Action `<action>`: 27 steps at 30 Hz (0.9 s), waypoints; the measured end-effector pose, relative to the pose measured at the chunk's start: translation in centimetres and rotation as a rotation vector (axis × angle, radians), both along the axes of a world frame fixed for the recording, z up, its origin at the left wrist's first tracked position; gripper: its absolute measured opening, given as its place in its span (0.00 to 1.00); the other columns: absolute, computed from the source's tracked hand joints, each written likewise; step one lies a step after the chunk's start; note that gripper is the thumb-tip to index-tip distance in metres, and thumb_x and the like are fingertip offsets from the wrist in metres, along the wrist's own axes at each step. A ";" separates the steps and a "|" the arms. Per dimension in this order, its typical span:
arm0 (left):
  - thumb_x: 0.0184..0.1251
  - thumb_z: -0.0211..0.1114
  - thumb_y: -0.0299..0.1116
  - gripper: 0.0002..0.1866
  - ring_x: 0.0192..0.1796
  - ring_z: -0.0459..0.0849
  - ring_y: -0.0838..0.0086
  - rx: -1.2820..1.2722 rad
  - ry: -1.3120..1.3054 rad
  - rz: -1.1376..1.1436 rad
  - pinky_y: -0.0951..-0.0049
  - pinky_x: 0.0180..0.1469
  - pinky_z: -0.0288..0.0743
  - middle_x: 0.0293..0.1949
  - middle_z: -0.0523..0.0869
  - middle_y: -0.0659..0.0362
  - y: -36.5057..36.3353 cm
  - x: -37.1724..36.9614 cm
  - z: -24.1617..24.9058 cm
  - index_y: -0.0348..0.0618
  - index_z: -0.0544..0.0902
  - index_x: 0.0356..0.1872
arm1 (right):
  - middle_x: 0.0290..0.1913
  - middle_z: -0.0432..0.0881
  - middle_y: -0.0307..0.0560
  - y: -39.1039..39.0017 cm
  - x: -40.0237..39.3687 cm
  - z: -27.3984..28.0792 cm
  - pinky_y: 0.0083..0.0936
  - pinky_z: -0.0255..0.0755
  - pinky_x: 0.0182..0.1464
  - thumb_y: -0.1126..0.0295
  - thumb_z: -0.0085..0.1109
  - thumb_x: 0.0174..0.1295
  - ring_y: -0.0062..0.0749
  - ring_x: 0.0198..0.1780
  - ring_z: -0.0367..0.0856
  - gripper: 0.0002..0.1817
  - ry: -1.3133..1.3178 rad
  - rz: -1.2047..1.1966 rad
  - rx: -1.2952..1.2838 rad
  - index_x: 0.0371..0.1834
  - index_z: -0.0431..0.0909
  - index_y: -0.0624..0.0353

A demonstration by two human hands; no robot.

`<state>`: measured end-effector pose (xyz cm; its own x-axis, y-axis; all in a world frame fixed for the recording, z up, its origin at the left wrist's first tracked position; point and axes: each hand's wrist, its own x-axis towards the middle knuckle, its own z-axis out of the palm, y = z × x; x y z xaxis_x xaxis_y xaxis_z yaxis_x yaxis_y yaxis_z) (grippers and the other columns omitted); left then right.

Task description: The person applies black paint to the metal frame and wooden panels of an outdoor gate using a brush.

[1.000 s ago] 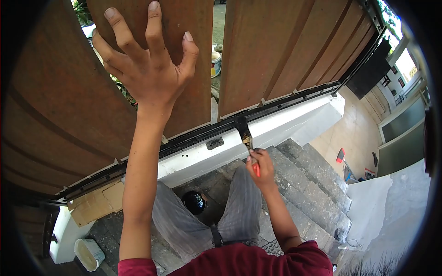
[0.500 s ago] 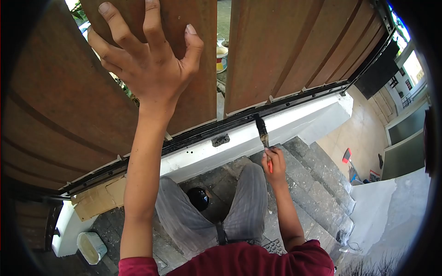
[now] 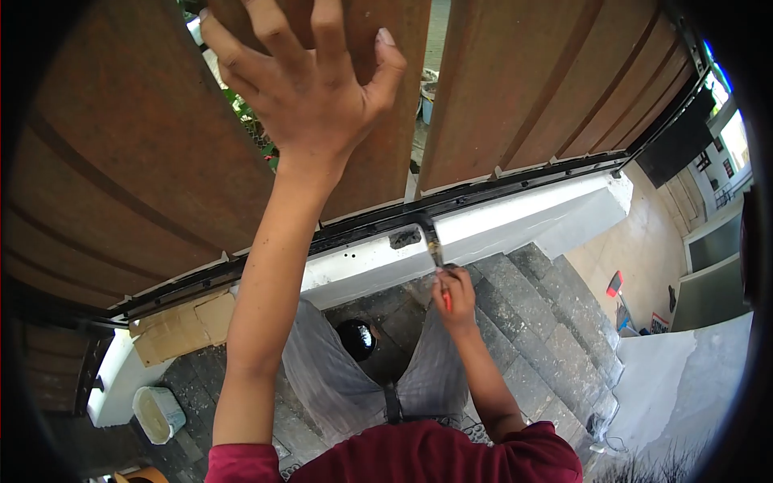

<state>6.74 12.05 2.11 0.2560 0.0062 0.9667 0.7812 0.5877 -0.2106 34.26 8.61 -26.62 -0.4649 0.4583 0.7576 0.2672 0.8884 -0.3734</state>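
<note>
My left hand (image 3: 318, 88) lies spread against a brown slat (image 3: 386, 153) of the gate, fingers apart and holding nothing. In my right hand (image 3: 455, 302) is a paintbrush (image 3: 434, 248) with a red handle end, its dark bristles touching the black bottom rail (image 3: 354, 233) of the gate. Under the rail runs a white ledge (image 3: 475, 227) with a dark patch (image 3: 404, 237) on it. Between my knees sits a round container of glossy black paint (image 3: 356, 340).
Flattened cardboard (image 3: 181, 330) lies below the rail at left, with a whitish tub (image 3: 159, 414) on the paving near it. Grey stone steps (image 3: 555, 338) descend on the right. A red-headed tool (image 3: 615, 283) rests farther right. A bucket (image 3: 427, 101) shows through the slat gap.
The paintbrush in my right hand has shifted left along the rail. My view has turned slightly, so the gate and my left hand appear farther right. My left hand stays spread on the slat.
</note>
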 end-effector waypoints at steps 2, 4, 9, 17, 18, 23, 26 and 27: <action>0.57 0.62 0.43 0.39 0.73 0.55 0.31 -0.006 0.002 0.023 0.31 0.66 0.57 0.75 0.57 0.37 0.0 0.1 0.0 0.49 0.65 0.72 | 0.41 0.78 0.57 -0.7 0.3 -0.5 0.37 0.80 0.42 0.83 0.68 0.53 0.50 0.41 0.81 0.16 0.097 -0.109 -0.007 0.45 0.79 0.67; 0.56 0.62 0.43 0.39 0.73 0.54 0.31 -0.011 0.005 0.007 0.30 0.66 0.57 0.75 0.57 0.37 -0.1 0.0 0.0 0.49 0.65 0.72 | 0.41 0.78 0.59 -3.6 -1.9 -0.9 0.36 0.79 0.41 0.84 0.67 0.54 0.50 0.40 0.81 0.14 0.109 -0.064 -0.038 0.43 0.77 0.68; 0.56 0.63 0.44 0.40 0.73 0.53 0.30 -0.034 0.006 0.002 0.29 0.66 0.57 0.75 0.56 0.37 -0.2 0.0 -0.1 0.48 0.65 0.72 | 0.38 0.80 0.53 -12.7 -10.9 2.2 0.36 0.81 0.43 0.82 0.69 0.54 0.46 0.42 0.82 0.09 0.170 0.417 -0.154 0.36 0.79 0.68; 0.55 0.63 0.45 0.39 0.72 0.54 0.29 -0.051 0.037 -0.038 0.28 0.66 0.58 0.75 0.57 0.38 -0.6 -0.3 0.0 0.51 0.66 0.72 | 0.39 0.80 0.55 -7.7 -6.2 1.1 0.35 0.79 0.38 0.85 0.66 0.54 0.48 0.40 0.81 0.09 0.104 -0.020 0.067 0.37 0.77 0.69; 0.56 0.63 0.46 0.39 0.72 0.55 0.29 -0.058 0.041 -0.027 0.28 0.65 0.58 0.75 0.57 0.39 -0.6 -0.3 0.0 0.52 0.66 0.72 | 0.39 0.80 0.55 -8.0 -6.1 0.9 0.35 0.79 0.38 0.85 0.66 0.54 0.48 0.40 0.81 0.09 0.101 -0.020 0.066 0.37 0.77 0.69; 0.56 0.63 0.46 0.39 0.71 0.55 0.28 -0.123 -0.091 -0.134 0.28 0.65 0.58 0.75 0.56 0.39 -1.0 0.5 0.2 0.52 0.66 0.72 | 0.37 0.79 0.54 -11.9 -10.0 -0.1 0.34 0.79 0.40 0.83 0.67 0.55 0.47 0.39 0.81 0.09 0.181 0.201 -0.172 0.36 0.77 0.67; 0.56 0.63 0.46 0.39 0.71 0.55 0.28 -0.045 0.068 -0.059 0.28 0.65 0.59 0.75 0.56 0.39 -0.4 -0.5 -0.1 0.52 0.66 0.72 | 0.38 0.80 0.53 -14.6 -12.5 1.4 0.33 0.80 0.42 0.82 0.67 0.54 0.44 0.40 0.82 0.07 0.137 0.396 -0.039 0.34 0.78 0.65; 0.56 0.63 0.47 0.39 0.71 0.56 0.27 -0.046 0.072 -0.066 0.29 0.64 0.60 0.75 0.57 0.39 -0.5 -0.6 0.0 0.52 0.66 0.72 | 0.38 0.80 0.53 -14.2 -12.5 1.2 0.33 0.80 0.42 0.82 0.67 0.54 0.44 0.40 0.82 0.07 0.141 0.399 -0.038 0.34 0.78 0.65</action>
<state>6.13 11.57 2.15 0.3265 0.0314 0.9447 0.7994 0.5241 -0.2937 21.73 -5.57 -25.45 -0.5046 0.2919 0.8125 -0.1511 0.8967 -0.4160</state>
